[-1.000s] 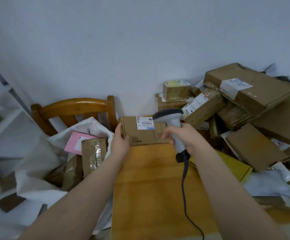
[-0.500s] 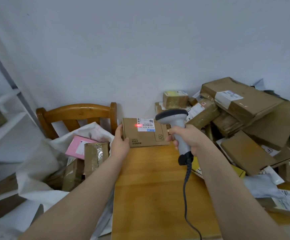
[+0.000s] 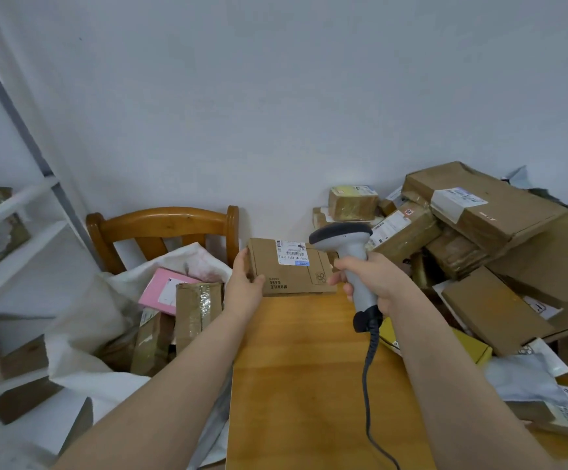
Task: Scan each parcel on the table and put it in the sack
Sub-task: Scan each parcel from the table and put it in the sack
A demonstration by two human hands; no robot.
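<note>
A flat brown cardboard parcel (image 3: 292,271) with a white barcode label is held up over the far end of the wooden table (image 3: 309,385). My left hand (image 3: 243,286) grips its left edge, thumb on the front face. My right hand (image 3: 374,281) holds the grey barcode scanner (image 3: 348,252) by its handle, its head just right of the label. The scanner's black cable hangs down over the table. The white sack (image 3: 82,334) lies open at the left, with a pink parcel (image 3: 164,288) and taped brown boxes inside.
A heap of brown boxes (image 3: 479,232), a yellow box and grey mailer bags (image 3: 527,378) covers the table's right side. A wooden chair (image 3: 164,225) stands behind the sack. White shelving (image 3: 11,232) with more parcels is at the far left. The wall is close behind.
The red scan light seen on the label half a second ago is gone. The parcel has tilted slightly, and my view has risen a little.
</note>
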